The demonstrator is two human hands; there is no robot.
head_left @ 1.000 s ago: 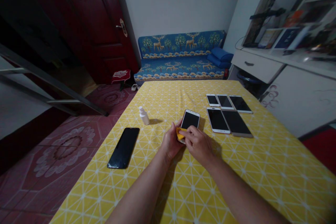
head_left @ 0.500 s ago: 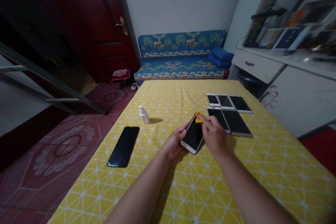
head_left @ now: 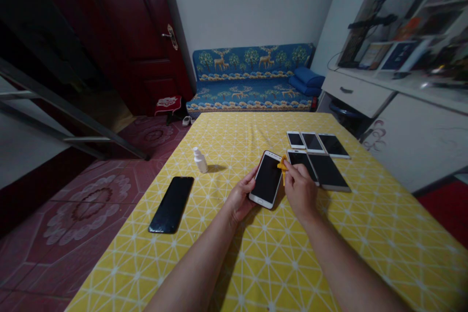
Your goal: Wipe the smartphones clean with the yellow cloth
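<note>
White-framed smartphone (head_left: 266, 180) sits over the yellow patterned tablecloth (head_left: 268, 278), screen up, its left edge gripped by the left hand (head_left: 243, 196). Fingertips of the right hand (head_left: 302, 187) pinch a crumpled orange-yellow cloth (head_left: 282, 164) at the phone's upper right edge. Five other phones (head_left: 331, 171) lie in two rows to the right; a white bottle (head_left: 201, 162) stands upright to the left, near a large black smartphone (head_left: 171, 204).

Over my remote feed I see a blue sofa (head_left: 252, 77) printed with deer and trees, before a pale wall (head_left: 252, 5). Left of the sofa: a dark red door (head_left: 127, 34), a small red stool (head_left: 168, 104), reddish patterned floor tiles (head_left: 86, 209). Right of it: a white cabinet (head_left: 413, 131), its shelves apparently cluttered, though blurred to me. Light is dim.
</note>
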